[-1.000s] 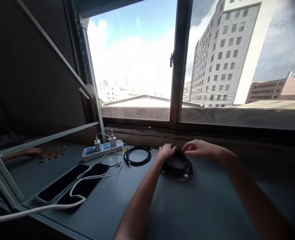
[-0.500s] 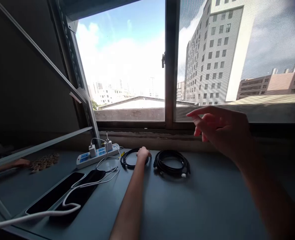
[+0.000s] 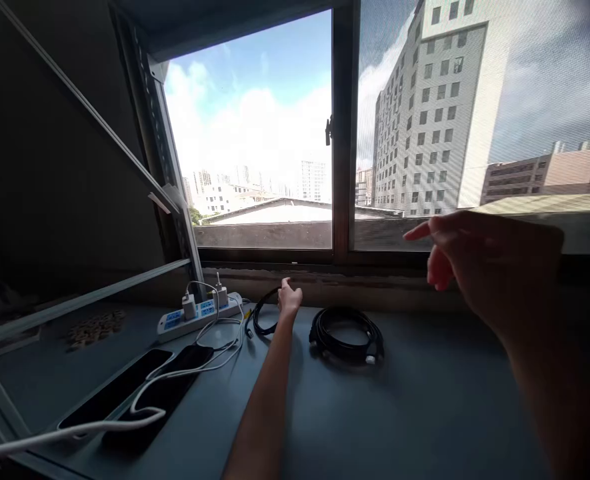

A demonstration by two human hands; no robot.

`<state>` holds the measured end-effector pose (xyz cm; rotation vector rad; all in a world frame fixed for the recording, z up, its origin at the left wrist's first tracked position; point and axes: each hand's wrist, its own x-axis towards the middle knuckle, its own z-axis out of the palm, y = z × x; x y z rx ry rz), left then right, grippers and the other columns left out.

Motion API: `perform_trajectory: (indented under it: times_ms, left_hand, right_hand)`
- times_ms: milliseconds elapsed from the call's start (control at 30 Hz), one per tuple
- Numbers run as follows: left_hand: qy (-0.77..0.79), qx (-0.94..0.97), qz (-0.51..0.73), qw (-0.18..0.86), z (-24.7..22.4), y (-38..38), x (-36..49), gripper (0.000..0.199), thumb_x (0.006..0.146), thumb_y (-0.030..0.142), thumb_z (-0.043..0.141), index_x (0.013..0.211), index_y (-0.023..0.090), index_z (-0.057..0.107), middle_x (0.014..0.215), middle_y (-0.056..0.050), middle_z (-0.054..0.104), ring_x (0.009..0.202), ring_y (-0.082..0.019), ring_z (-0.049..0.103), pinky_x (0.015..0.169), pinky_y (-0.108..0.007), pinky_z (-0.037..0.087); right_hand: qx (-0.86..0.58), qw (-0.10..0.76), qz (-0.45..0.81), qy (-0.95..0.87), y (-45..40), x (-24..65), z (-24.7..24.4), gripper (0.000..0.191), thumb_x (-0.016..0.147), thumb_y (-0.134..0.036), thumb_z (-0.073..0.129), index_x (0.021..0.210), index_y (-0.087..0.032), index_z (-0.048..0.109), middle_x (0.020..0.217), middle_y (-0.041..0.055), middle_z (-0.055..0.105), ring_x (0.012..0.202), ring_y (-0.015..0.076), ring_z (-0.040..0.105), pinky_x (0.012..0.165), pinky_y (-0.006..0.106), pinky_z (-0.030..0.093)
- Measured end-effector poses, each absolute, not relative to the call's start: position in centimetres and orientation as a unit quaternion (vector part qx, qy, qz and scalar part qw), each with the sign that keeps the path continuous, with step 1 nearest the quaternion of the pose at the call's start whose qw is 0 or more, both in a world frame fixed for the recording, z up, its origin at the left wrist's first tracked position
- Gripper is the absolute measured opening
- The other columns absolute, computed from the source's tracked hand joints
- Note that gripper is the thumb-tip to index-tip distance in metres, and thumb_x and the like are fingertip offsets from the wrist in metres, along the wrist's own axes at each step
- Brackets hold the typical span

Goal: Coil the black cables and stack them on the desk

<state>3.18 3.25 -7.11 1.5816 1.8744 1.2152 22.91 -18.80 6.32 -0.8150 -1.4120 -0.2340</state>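
Note:
My left hand (image 3: 289, 299) is closed on the right side of a coiled black cable (image 3: 257, 313) near the window wall. The coil's right side is raised toward the hand, and part of it is hidden behind the hand and wrist. A connector end of this cable hangs at its left. Just right of my left forearm, a second coiled black cable (image 3: 345, 337) lies flat on the grey table (image 3: 399, 420), with a pale connector at its front right. My right hand (image 3: 489, 267) hovers in the air before the window, fingers loosely bent and apart, with nothing visible in them.
A white power strip (image 3: 202, 312) with plugged-in chargers stands left of the coils. White charging cords (image 3: 185, 368) run over two dark phones (image 3: 125, 380). A metal frame (image 3: 172, 167) rises at the left, with a pile of small tan pieces (image 3: 95, 330) beyond it.
My left hand has risen slightly, lifting the right side of the left coil. My right hand has moved to the right. The camera view has shifted a little.

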Motion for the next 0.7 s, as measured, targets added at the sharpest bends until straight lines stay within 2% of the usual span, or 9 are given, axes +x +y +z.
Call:
perform_trajectory:
  times_ms: [133, 267, 400, 567, 700]
  left_hand:
    - [0.602, 0.507, 0.576, 0.22, -4.2, 2.8, 3.2, 0.035, 0.082, 0.019, 0.049, 0.117, 0.016, 0.044, 0.085, -0.006, 0.057, 0.058, -0.01, 0.057, 0.06, -0.023, 0.045]
    - [0.505, 0.475, 0.673, 0.257, -0.9, 1.6, 3.6, 0.028, 0.083, 0.017, 0.043, 0.11, 0.014, 0.044, 0.074, 0.001, 0.048, 0.04, -0.003, 0.042, 0.045, -0.018, 0.039]
    - [0.403, 0.49, 0.713, 0.299, 2.2, -1.0, 4.6, 0.027, 0.078, 0.013, 0.046, 0.105, 0.014, 0.049, 0.07, 0.004, 0.044, 0.039, -0.001, 0.038, 0.041, -0.016, 0.035]
    - [0.294, 0.556, 0.704, 0.329, 4.8, -5.4, 6.2, 0.028, 0.07, 0.004, 0.048, 0.095, 0.016, 0.056, 0.082, 0.001, 0.05, 0.038, 0.0, 0.042, 0.04, -0.017, 0.037]
    - [0.239, 0.618, 0.693, 0.284, 5.9, -8.3, 7.5, 0.029, 0.071, 0.001, 0.047, 0.093, 0.018, 0.057, 0.092, -0.001, 0.051, 0.044, 0.0, 0.049, 0.045, -0.016, 0.041]
  right_hand:
    - [-0.356, 0.687, -0.065, -0.63, -18.6, 22.4, 6.3, 0.018, 0.083, -0.028, 0.053, 0.075, -0.022, 0.069, 0.038, -0.0069, 0.047, 0.032, 0.0057, 0.043, 0.034, 0.016, 0.037]
    - [-0.35, 0.68, -0.039, -0.643, -18.6, 21.9, 6.3, 0.018, 0.082, -0.029, 0.055, 0.074, -0.022, 0.069, 0.037, -0.0069, 0.046, 0.031, 0.0059, 0.042, 0.033, 0.016, 0.035]
    - [-0.413, 0.628, -0.005, -0.659, -18.2, 21.6, 6.1, 0.024, 0.081, -0.037, 0.055, 0.069, -0.02, 0.068, 0.036, -0.0053, 0.047, 0.033, 0.0072, 0.043, 0.035, 0.017, 0.035]
    - [-0.514, 0.52, 0.007, -0.682, -16.8, 20.9, 5.4, 0.038, 0.081, -0.05, 0.049, 0.07, -0.02, 0.069, 0.04, -0.0026, 0.051, 0.037, 0.0104, 0.047, 0.042, 0.021, 0.034]
    - [-0.541, 0.44, -0.017, -0.716, -16.0, 20.0, 4.5, 0.044, 0.082, -0.053, 0.046, 0.059, -0.02, 0.064, 0.045, -0.0014, 0.055, 0.042, 0.0117, 0.051, 0.046, 0.023, 0.033]
